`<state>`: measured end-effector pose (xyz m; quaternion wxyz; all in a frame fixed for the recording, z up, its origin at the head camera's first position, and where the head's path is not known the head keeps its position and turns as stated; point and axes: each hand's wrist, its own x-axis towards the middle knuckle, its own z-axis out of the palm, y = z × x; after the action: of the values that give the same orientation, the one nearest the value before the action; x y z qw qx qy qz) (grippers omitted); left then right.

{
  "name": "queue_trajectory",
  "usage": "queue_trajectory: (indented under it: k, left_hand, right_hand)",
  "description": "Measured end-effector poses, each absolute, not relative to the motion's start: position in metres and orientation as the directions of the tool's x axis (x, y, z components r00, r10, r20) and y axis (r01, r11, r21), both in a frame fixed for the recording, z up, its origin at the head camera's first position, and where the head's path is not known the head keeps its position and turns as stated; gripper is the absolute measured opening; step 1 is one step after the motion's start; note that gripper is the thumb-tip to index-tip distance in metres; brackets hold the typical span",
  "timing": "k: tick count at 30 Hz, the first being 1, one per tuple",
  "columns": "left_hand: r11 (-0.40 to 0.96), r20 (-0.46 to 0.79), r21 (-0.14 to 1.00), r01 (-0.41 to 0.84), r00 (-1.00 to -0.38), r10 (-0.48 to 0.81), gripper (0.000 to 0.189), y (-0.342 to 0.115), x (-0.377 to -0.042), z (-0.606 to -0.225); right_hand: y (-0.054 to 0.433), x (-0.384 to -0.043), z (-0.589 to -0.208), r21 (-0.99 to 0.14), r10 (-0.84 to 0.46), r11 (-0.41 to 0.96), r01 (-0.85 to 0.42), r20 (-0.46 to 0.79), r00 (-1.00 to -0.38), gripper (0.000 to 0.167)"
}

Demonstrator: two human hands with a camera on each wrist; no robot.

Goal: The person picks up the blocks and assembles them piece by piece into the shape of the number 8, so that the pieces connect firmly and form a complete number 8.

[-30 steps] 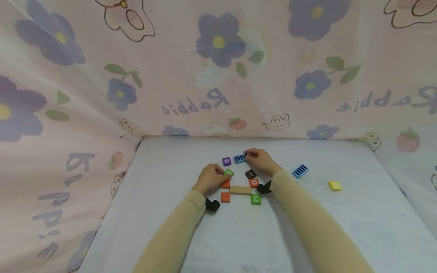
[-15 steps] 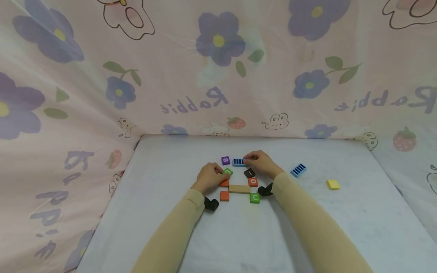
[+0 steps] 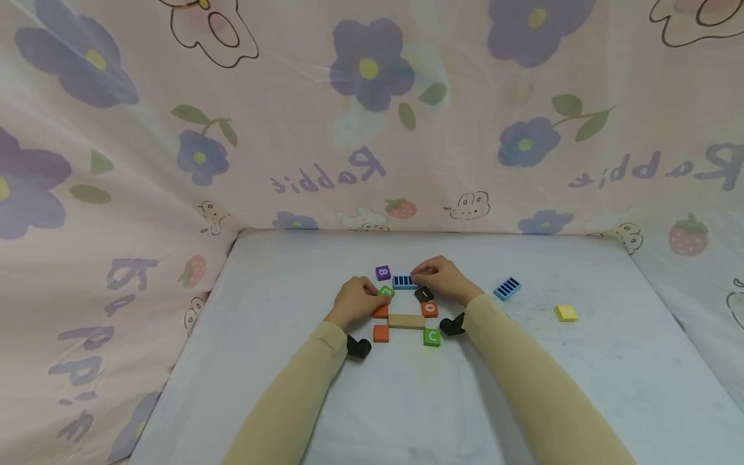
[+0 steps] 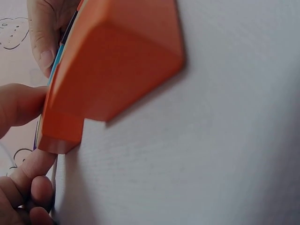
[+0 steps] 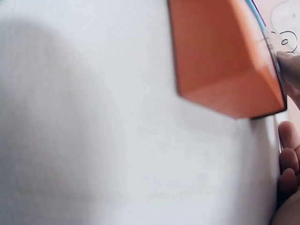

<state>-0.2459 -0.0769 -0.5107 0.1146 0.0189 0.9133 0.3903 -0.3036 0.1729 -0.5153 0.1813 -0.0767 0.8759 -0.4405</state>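
Note:
My left hand (image 3: pixel 353 302) pinches a green numbered tile (image 3: pixel 386 292) between thumb and fingers. Just below that tile is an orange block (image 3: pixel 380 312), partly covered by the thumb. Further back, my right hand (image 3: pixel 444 278) holds the right end of a blue block with dark stripes (image 3: pixel 403 282); its fingertips hide that end. A purple tile marked 8 (image 3: pixel 382 272) lies left of the striped block. Under the right hand sits a black tile (image 3: pixel 424 294), turned at an angle. In the left wrist view, orange blocks (image 4: pixel 117 61) cover much of the left hand's work.
A plain wooden plank (image 3: pixel 406 321) lies between the orange blocks and an orange tile marked 0 (image 3: pixel 429 309). Nearer are another orange block (image 3: pixel 380 333) and a green C tile (image 3: pixel 432 337). A second striped block (image 3: pixel 507 289) and a yellow block (image 3: pixel 566 313) lie right.
The right hand has drawn the striped block a little nearer and turned it from slanted to nearly level. The left hand stays at the green tile. The head view has shifted slightly.

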Motion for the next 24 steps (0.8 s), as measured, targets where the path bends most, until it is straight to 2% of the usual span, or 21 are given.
queue_trajectory:
  k: [18,24]
  left_hand:
    - [0.689,-0.221,0.721,-0.080,-0.968,0.119,0.037,-0.0761,-0.2465,-0.5116]
    - [0.686,-0.224,0.723,-0.083,-0.967,0.118,0.038,-0.0775,-0.2468,-0.5122]
  right_hand:
    - [0.1766,-0.3041,-0.5131,-0.787,-0.331,0.617,-0.014,-0.244,-0.912,0.015]
    - [0.1774,-0.3034,-0.5155,-0.787,-0.330,0.616,-0.001,-0.257,-0.908,0.022]
